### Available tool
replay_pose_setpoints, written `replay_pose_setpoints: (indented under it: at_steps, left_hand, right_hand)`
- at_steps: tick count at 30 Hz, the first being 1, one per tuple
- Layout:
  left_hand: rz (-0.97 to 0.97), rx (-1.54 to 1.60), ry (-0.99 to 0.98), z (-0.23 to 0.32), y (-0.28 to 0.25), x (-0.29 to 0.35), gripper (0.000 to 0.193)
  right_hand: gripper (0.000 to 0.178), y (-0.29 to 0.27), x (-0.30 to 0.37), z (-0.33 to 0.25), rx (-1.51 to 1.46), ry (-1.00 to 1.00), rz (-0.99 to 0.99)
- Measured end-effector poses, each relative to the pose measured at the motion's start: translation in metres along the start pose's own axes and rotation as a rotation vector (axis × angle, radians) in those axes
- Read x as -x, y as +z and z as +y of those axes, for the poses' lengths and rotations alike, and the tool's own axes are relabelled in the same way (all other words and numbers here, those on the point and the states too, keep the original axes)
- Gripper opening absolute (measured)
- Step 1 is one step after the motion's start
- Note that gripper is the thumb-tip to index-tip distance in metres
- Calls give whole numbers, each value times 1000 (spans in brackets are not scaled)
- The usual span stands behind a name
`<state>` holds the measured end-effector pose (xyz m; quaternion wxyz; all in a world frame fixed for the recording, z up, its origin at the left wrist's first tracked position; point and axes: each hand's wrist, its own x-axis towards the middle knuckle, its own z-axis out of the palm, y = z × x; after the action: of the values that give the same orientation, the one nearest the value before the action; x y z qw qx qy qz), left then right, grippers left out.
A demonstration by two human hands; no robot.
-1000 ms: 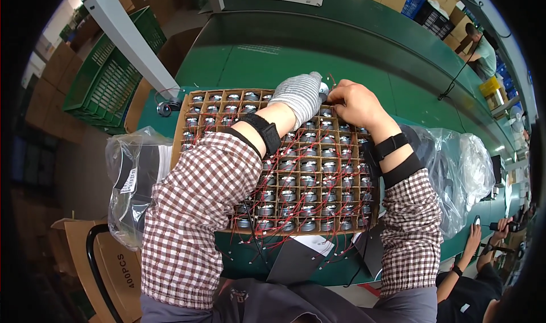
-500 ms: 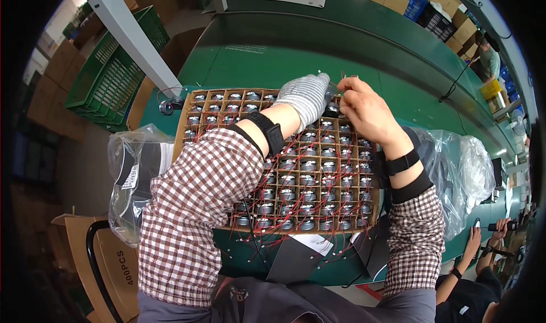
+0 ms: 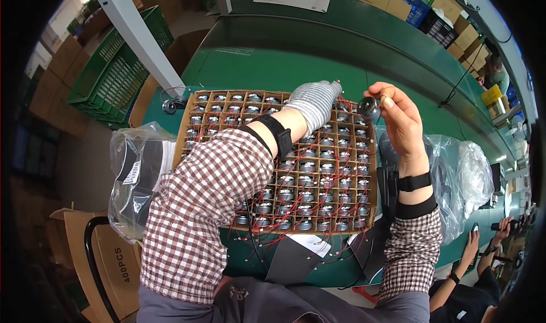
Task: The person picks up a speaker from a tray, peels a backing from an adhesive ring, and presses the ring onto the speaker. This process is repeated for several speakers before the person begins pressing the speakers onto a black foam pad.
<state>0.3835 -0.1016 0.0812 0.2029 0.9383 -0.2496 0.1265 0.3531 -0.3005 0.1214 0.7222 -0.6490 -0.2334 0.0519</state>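
Head view — right hand (image 3: 401, 121) pinches small motor (image 3: 368, 107) above tray (image 3: 183, 131).

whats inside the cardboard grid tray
The cardboard grid tray holds one small round motor with red wires per cell. The left hand and sleeve cover several cells, so their contents are hidden.

Cardboard tray (image 3: 183, 131), shiny metal motors (image 3: 307, 166).

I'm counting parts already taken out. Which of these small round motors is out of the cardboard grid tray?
The dark motor pinched in the bare right hand, raised above the tray's far right corner. All others sit in cells.
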Motion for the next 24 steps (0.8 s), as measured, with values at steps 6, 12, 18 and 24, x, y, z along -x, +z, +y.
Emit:
replay_pose_setpoints:
  at_steps: [6, 12, 18, 24]
  left_hand:
    - [-132, -6, -3, -6, 0, -3, 21]
    - [-90, 95, -49, 10, -14, 21, 22]
    - [-168, 662, -258, 59, -70, 88, 29]
    - [15, 1173, -242, 76, -64, 163, 32]
  right_hand:
    - [10, 7, 14, -9, -14, -3, -31]
    - [10, 19, 32, -21, 153, 7, -45]
    - [10, 59, 61, -45, 483, -36, -56]
    - [9, 125, 85, -64, 796, -40, -142]
